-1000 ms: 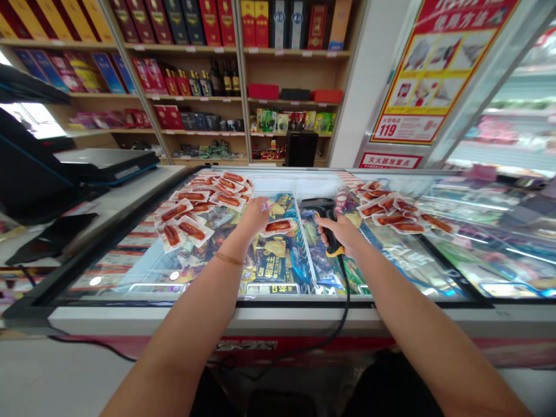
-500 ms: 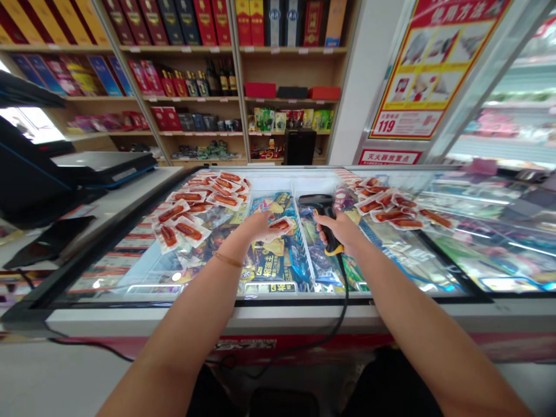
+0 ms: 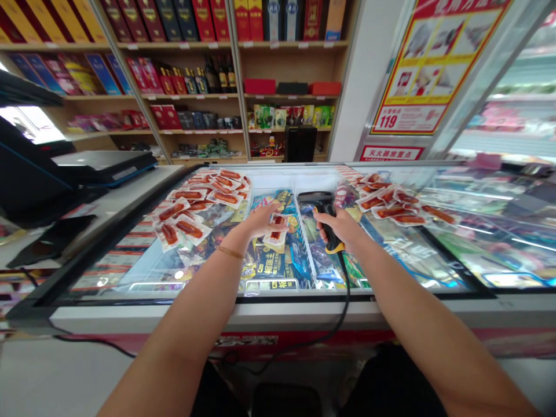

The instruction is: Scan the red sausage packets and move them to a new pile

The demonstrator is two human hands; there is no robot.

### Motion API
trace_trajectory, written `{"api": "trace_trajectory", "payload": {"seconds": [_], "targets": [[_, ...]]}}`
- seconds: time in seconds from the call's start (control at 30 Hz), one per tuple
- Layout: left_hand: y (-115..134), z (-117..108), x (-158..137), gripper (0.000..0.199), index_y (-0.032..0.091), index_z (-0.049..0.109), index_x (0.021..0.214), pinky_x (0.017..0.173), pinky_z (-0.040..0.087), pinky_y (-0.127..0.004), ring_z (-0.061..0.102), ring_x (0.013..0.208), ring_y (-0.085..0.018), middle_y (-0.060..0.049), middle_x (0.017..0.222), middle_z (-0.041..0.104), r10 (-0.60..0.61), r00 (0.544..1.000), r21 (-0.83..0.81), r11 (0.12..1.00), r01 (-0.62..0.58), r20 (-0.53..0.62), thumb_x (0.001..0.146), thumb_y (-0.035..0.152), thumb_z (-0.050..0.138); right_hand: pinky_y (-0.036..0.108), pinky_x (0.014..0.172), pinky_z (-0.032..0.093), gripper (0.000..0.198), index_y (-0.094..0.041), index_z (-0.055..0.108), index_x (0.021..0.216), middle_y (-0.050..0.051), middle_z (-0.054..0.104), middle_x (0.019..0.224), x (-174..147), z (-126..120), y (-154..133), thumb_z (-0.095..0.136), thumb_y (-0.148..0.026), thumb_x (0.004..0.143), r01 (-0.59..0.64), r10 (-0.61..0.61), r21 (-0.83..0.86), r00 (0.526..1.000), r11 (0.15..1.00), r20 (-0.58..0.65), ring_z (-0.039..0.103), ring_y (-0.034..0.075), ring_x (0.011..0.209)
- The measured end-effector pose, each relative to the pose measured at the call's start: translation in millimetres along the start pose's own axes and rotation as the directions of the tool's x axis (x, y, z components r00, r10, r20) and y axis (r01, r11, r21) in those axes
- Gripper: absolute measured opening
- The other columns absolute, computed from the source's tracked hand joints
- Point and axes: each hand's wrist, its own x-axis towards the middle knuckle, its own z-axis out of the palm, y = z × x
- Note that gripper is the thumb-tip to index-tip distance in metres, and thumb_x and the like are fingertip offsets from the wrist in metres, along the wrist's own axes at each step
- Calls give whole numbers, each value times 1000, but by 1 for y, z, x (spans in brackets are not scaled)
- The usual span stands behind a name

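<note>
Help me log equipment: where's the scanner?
In the head view, the scanner is just right of centre, in the right hand, over the freezer.

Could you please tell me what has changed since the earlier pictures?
The left hand, beside the sausage packet a second ago, has taken hold of it and turned it from lying crosswise to pointing roughly away. The right hand still holds the scanner; the left pile and right pile look unchanged.
</note>
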Motion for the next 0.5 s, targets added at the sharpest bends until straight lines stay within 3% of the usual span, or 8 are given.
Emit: {"api": "trace_trajectory", "payload": {"seconds": [0.13, 0.27, 0.37, 0.5], "targets": [[-4, -3, 3, 55, 16, 67, 100, 75, 46, -30, 63, 86, -24, -9, 95, 70, -46, 999, 26, 999, 46, 15, 60, 52, 75, 21, 34, 39, 23, -19, 51, 83, -4, 54, 54, 0, 0, 1, 70, -28, 74, -2, 2, 5, 1000, 1000, 4, 48, 9, 38], [-12, -10, 2, 36, 15, 63, 68, 57, 39, -26, 55, 60, -16, -2, 59, 59, -195, 980, 45, 979, 197, -44, 71, 51, 67, 21, 34, 39, 22, -19, 52, 84, -4, 54, 55, -1, 1, 1, 70, -28, 74, 5, -5, -1, 1000, 1000, 20, 48, 9, 38], [-18, -12, 1, 31, 16, 62, 64, 54, 39, -25, 53, 53, -14, -1, 53, 55, -294, 946, -50, 956, 290, -138, 79, 42, 59, 21, 34, 39, 23, -19, 52, 84, -4, 54, 55, -1, 1, 2, 70, -28, 74, 12, -12, -7, 999, 1000, 29, 49, 9, 38], [-26, -8, 5, 22, 14, 68, 79, 56, 46, -26, 59, 54, -14, -2, 59, 60, -435, 861, -386, 865, 320, -263, 82, 31, 54, 22, 35, 40, 23, -19, 51, 84, -3, 55, 57, -1, 0, 3, 69, -29, 75, 27, -27, -16, 999, 1000, 31, 49, 10, 39]]}}
